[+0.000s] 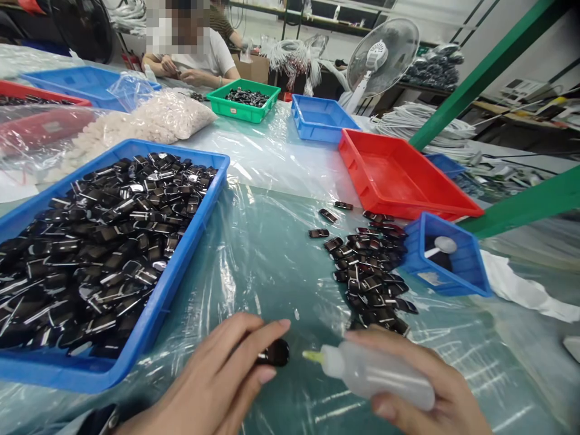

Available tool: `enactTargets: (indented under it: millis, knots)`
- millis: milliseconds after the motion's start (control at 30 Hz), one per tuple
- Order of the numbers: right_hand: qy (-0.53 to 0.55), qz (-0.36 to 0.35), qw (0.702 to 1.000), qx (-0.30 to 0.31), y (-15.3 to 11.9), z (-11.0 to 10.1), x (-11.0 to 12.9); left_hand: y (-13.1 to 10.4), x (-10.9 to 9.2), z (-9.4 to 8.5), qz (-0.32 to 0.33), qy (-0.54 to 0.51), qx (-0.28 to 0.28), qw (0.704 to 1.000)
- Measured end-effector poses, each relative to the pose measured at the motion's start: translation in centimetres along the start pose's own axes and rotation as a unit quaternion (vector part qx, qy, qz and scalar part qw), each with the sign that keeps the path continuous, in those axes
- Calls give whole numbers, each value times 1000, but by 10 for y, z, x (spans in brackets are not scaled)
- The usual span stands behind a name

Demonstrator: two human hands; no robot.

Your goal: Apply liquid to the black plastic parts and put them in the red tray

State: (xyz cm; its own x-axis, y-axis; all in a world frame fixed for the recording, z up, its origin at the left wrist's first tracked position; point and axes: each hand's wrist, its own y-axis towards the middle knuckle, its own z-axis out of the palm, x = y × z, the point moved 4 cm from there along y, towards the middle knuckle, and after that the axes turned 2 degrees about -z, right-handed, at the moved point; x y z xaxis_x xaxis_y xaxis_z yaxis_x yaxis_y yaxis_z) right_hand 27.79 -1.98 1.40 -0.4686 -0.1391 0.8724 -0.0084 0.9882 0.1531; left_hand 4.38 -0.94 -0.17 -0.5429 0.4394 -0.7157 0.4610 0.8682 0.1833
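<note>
A small glossy black plastic piece (277, 352) is held on the plastic-covered table by my left hand (222, 368), its fingers closed over it. Most of the piece is hidden beneath the fingers. My right hand (453, 393) is wrapped round a translucent squeeze bottle (380, 368), which lies nearly level. The bottle's yellowish nozzle (312, 356) points left at the piece, a short gap away. Beyond the bottle spreads a loose pile of similar black pieces (371, 266). To the left, many more of them (104, 241) fill a large blue tray (188, 248).
A red tray (394, 175) stands behind the pile. Beside it a small blue bin (446, 275) holds a spoon-like object (445, 244) and something dark. Green bars (512, 211) cross the right side. Across the table sits a co-worker (203, 60) near a green tray (244, 112).
</note>
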Motion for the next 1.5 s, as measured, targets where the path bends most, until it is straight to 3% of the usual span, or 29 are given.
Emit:
enactTargets:
  millis: [133,267,367,567,700,800,1000,1200,1333,1500]
  knots:
    - [10,67,997,-46,7,-4,-15,4,4,-5,-67,-39,-51,996]
    - [-24,-4,999,-28,25,11,-18,6,8,-3,-129,-77,-58,987]
    - [-54,-36,998,-26,35,25,-19,6,9,0,-138,-88,-42,986]
    - [-145,-145,967,-149,14,21,-6,7,6,-1,-95,-100,-33,990]
    - [-207,-243,947,-43,0,40,12,9,4,-2,-74,-90,-40,992]
    - [-256,-269,929,0,2,59,18,8,3,0,-52,-90,-24,994]
    - [-342,-244,907,-4,11,74,14,7,3,3,-15,-88,-2,996]
    - [-336,-202,920,-10,10,74,2,7,1,2,-4,-86,-5,996]
    - [-262,-178,948,-13,9,66,0,6,3,2,0,-78,-17,997]
    - [-88,-105,990,12,12,52,12,6,2,3,-3,-90,-2,996]
